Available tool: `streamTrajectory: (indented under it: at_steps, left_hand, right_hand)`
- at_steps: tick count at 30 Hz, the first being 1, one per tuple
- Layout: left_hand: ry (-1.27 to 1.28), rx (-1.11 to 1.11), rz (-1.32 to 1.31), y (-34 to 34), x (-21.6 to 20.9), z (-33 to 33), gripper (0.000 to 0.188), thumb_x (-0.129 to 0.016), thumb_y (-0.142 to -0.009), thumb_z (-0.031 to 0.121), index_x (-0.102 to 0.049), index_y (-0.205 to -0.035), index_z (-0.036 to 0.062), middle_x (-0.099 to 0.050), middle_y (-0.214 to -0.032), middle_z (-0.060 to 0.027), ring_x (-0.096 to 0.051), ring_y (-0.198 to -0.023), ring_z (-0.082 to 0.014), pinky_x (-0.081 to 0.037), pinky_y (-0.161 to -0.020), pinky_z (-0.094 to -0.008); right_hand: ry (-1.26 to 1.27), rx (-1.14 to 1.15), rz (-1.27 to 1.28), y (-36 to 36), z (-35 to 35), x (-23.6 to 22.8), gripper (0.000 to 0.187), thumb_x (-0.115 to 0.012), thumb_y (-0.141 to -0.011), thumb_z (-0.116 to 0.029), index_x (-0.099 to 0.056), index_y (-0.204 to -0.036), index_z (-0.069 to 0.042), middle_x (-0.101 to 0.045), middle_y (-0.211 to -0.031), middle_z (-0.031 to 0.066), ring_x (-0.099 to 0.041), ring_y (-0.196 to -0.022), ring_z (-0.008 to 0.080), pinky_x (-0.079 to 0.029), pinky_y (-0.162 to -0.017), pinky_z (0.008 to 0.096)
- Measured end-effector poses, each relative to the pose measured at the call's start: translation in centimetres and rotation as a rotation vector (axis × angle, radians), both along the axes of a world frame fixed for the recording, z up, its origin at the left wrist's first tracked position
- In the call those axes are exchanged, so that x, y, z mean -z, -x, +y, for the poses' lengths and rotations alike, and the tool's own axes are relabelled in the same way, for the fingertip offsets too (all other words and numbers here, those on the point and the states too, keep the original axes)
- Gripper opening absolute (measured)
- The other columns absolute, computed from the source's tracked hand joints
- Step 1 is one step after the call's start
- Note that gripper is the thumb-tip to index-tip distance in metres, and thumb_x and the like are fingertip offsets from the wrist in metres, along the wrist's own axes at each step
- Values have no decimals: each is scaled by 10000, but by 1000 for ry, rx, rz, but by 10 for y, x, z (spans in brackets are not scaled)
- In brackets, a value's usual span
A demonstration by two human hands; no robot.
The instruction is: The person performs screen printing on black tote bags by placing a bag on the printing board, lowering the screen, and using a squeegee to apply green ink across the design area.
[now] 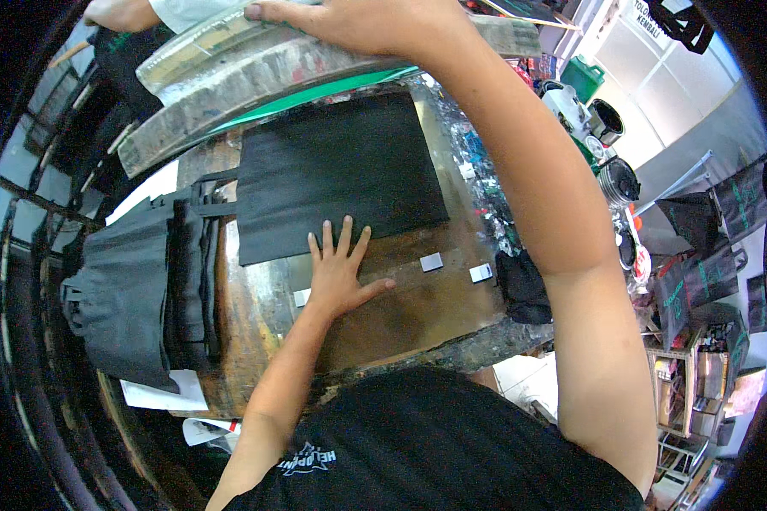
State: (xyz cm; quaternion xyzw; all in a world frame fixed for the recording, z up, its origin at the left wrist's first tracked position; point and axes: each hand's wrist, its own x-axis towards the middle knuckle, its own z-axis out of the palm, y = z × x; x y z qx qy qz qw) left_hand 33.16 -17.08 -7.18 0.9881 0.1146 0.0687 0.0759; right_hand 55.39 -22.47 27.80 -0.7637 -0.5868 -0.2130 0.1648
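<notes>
The bench [383, 328] fills the middle of the room, worn brown and spattered with paint along its right side, and it gives everything else a broad, flat bed. Over its far end slants the frame [230, 89], a heavy, stained wooden thing with a green strip along its underside. It stands clear of the middle of the bench, which leaves the near part open to reach.

To the left lies the stack [128, 281], dark and floppy, piled off to one side, I'd guess so that the centre stays usable while the pile is within easy reach. Beside it, squarely in the centre, is the bag [332, 170], black and spread flat, a strap loop pointing toward the stack.

The right hand [366, 25] lies over the frame at the far edge of view, perhaps steadying it; its fingers are partly cut off, so I can't tell whether they close round the wood. The left hand [341, 268] grasps nothing: its fingers are fanned, their tips on the bag's near edge, as if to smooth it or keep it from shifting.

Smallest are the white tabs [432, 261] nearer the person, possibly guides for lining up an edge.
</notes>
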Motion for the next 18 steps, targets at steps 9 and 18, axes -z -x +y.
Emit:
streamTrajectory:
  at_steps: [9, 18]
  left_hand:
    - [43, -47, 21, -7, 13, -74, 1007, -501, -924, 829, -375, -1667, 162, -209, -1755, -223, -127, -1586, -562, -57, -1215, -779]
    - [59, -58, -44, -1, 20, -90, 939, -470, -963, 796, -428, -1641, 147, -261, -1734, -230, -142, -1581, -561, -74, -1208, -786]
  right_hand:
    - [109, -81, 44, 3, -4, -7, 763, -343, -1090, -689, -677, -783, -76, -651, -728, 46, -593, -673, 155, -542, -749, 415]
    - [92, -50, 179, 6, -6, -5, 751, -355, -1084, -703, -705, -957, -51, -682, -844, 72, -629, -762, 152, -542, -655, 354]
